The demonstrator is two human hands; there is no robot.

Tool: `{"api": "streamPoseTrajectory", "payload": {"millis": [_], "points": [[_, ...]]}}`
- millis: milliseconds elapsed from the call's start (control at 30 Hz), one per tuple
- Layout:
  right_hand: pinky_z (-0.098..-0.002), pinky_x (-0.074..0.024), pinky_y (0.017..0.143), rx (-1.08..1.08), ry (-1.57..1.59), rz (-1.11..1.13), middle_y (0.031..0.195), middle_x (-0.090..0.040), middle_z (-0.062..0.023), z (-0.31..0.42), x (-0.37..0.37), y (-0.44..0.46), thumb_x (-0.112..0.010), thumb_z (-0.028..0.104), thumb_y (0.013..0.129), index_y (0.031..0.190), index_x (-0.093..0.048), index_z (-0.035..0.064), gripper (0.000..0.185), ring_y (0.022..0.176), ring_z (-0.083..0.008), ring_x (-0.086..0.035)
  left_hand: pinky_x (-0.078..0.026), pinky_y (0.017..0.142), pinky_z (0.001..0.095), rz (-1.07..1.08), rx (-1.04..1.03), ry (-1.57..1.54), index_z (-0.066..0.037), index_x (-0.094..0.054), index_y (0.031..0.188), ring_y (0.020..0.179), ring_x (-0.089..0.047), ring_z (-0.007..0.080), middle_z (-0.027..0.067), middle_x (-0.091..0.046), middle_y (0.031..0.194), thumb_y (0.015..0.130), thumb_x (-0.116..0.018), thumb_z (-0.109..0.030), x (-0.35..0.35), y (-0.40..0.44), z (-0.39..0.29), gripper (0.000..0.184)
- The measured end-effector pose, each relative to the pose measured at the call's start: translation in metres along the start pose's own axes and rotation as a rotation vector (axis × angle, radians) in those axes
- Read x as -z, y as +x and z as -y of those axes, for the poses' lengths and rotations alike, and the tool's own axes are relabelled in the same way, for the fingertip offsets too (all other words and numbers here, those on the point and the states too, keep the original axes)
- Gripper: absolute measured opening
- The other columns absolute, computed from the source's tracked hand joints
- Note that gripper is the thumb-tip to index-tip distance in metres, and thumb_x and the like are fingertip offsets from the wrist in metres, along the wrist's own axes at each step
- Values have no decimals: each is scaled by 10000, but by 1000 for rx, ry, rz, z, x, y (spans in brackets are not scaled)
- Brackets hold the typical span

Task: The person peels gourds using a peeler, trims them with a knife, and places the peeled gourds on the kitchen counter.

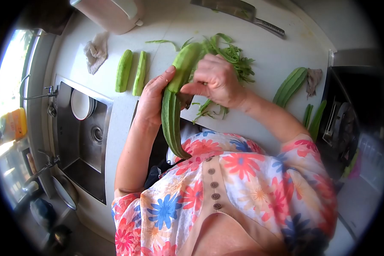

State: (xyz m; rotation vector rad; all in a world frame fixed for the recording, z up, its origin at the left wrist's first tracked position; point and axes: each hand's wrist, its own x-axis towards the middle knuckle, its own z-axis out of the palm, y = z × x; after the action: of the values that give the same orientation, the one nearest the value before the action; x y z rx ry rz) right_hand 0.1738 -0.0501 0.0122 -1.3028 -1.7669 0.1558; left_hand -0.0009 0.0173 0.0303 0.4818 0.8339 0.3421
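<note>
A long ridged luffa gourd (pixel 171 119) is gripped by my left hand (pixel 151 100), with the thumb along its side. Its far half is pale and peeled; the near half keeps its dark ridged skin and curves toward my shirt. Beside it, my right hand (pixel 219 79) is closed, thumb stretched toward the gourd. What those fingers hold is mostly hidden; a small dark part shows below them. Green peelings (pixel 240 64) lie heaped behind the right hand, and more strips (pixel 210 112) lie nearer the counter edge. Two peeled pieces, one thicker (pixel 123 71) and one slimmer (pixel 139 73), rest left of my hands.
A cleaver (pixel 232 7) lies at the back of the counter. An unpeeled luffa (pixel 291 87) sits at right, beside a crumpled cloth (pixel 314 81). On the left are a sink (pixel 74 170) with bowls (pixel 82 104), a rag (pixel 97 52) and a pale kettle (pixel 113 17).
</note>
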Motion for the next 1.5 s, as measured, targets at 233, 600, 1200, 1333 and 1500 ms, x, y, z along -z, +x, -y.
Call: {"api": "streamPoseTrajectory", "payload": {"millis": [233,600,1200,1333,1500], "points": [[-343,-334,517,47,-87,8,558,-416,-26,-22,-1,6,-736,341,717,538,-510,101,376,571,-194,-429,-472,444,289,3,58,29,6,-563,988,533,-583,203,128,-605,745,877,-569,-322,-1,3,4,346],[-303,-352,512,-127,-95,-39,541,-444,-20,-55,24,-6,-719,271,765,581,-573,67,311,548,-160,-417,-385,420,291,168,-47,-85,-13,-546,990,498,-537,223,140,-584,733,916,-470,-330,2,7,-6,333],[-337,-385,548,-61,-142,-53,519,-434,-7,-58,11,8,-693,453,718,506,-511,89,460,547,-198,-452,-346,420,277,140,0,-142,-51,-528,997,441,-482,211,136,-557,696,925,-451,-322,-13,8,4,291],[-325,-367,530,31,-42,-7,534,-428,-6,-22,4,9,-691,452,724,496,-493,103,462,556,-193,-453,-342,410,277,39,37,-137,-53,-534,981,453,-489,212,130,-552,693,925,-447,-330,-14,12,4,296],[-326,-368,512,28,-183,-121,526,-432,-10,-49,4,7,-700,436,725,498,-505,111,442,535,-190,-449,-300,383,271,184,3,-136,-51,-547,960,440,-453,195,123,-521,678,921,-444,-355,-9,7,8,323]]}}
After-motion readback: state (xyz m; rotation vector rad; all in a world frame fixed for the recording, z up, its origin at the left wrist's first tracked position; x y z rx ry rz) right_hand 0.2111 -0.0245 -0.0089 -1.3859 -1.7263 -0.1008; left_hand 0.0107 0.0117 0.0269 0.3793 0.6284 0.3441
